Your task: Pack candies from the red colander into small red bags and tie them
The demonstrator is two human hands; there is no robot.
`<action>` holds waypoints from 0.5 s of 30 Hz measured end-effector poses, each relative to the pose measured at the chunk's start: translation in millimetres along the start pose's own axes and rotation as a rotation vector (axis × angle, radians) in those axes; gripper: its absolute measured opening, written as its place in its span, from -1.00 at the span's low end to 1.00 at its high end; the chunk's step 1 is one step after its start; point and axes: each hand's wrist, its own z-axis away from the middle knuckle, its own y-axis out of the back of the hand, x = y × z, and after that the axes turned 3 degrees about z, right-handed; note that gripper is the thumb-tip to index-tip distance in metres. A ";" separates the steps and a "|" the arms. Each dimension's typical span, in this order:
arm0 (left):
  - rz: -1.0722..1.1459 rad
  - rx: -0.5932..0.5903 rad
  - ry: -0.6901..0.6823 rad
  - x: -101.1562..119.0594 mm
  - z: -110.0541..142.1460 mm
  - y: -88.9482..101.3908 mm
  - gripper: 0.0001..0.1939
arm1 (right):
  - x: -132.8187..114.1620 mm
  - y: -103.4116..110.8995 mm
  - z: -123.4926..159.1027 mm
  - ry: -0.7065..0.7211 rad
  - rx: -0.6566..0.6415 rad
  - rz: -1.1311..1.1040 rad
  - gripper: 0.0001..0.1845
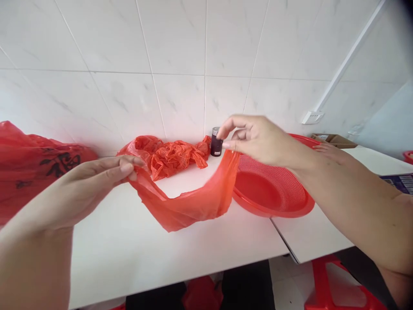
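A red plastic bag [193, 204] hangs stretched between my two hands, sagging in the middle above the white table [135, 254]. My left hand [109, 174] pinches one end between thumb and fingers. At the other end, the bag hangs from the fingertips of my right hand [250, 135], which is raised higher and closed on it. Behind the held bag lies a crumpled pile of red plastic bags [177, 157]. Just beyond my right hand is a red perforated plastic basket [274, 213], partly covered by my forearm.
A dark cylindrical container [216, 144] stands against the tiled wall. A full red bag with black characters [41, 165] sits at left. Another person's hand [327, 150] is at the basket's far rim. A cardboard box [335, 140] and red stool [322, 275] are at right.
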 end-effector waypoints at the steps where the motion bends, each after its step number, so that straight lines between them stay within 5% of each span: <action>1: 0.121 -0.168 0.022 1.5 -0.6 -5.9 -0.70 | -0.3 0.8 -1.8 0.016 0.024 0.002 -0.88; 3: 0.338 -0.390 0.034 3.7 -2.9 -19.2 -0.67 | -0.7 -0.5 -6.5 0.055 0.038 0.013 -0.90; 9: 0.227 -0.513 0.220 4.7 -13.1 -59.7 -0.32 | -18.2 -27.1 -28.9 0.151 -0.022 -0.092 -0.92; 13: 0.073 -0.574 0.256 2.8 -15.5 -79.0 -0.84 | -35.1 -51.9 -42.5 0.292 -0.098 -0.247 -0.92; 15: 0.087 -0.582 0.251 0.1 -17.0 -81.0 -0.72 | -31.0 -62.0 -46.3 0.294 -0.047 -0.275 -0.94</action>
